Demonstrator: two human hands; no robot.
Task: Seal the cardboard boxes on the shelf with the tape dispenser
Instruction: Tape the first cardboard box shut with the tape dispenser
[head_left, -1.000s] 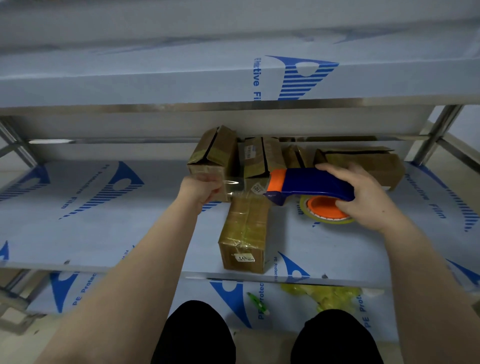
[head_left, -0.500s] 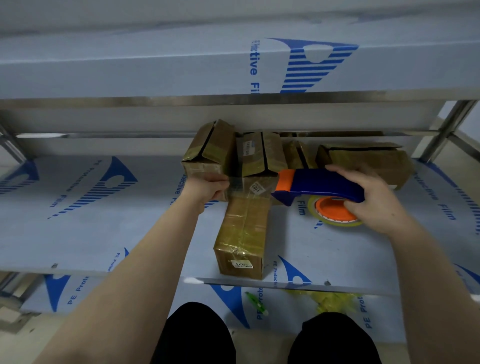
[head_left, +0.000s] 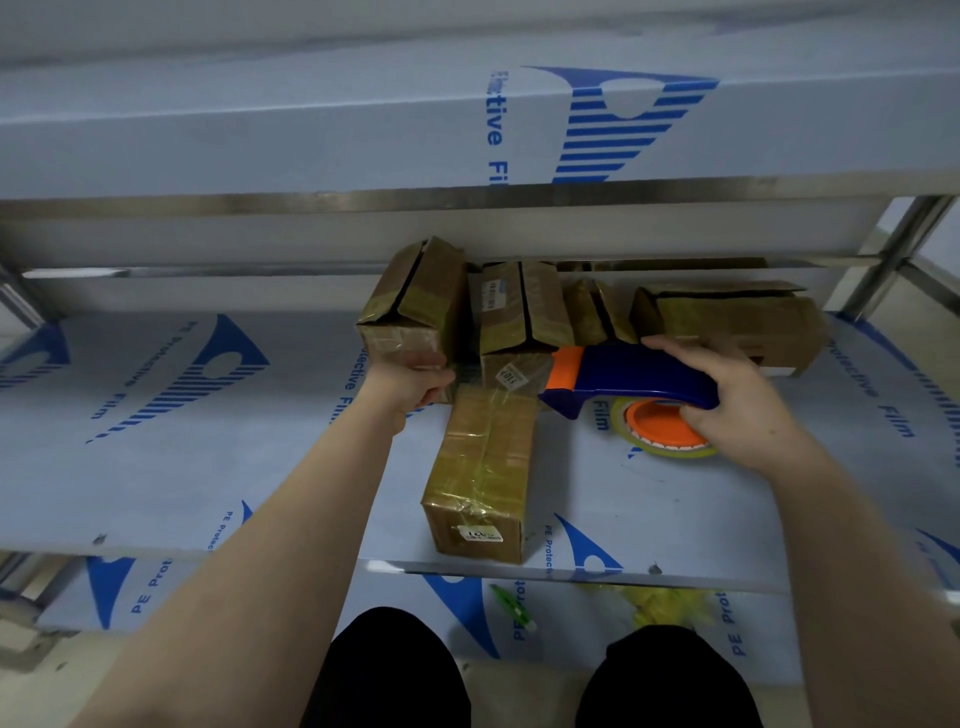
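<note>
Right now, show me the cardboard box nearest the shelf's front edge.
The long tape-wrapped brown cardboard box bearing a white label on its near end; the other boxes sit farther back.

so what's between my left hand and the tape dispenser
In the head view, a small labelled box sits between the left hand and the tape dispenser, with what looks like clear tape stretched across it.

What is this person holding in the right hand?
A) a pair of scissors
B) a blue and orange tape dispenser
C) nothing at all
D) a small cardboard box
B: the right hand grips the blue and orange plastic tape dispenser, fingers curled round its handle.
</note>
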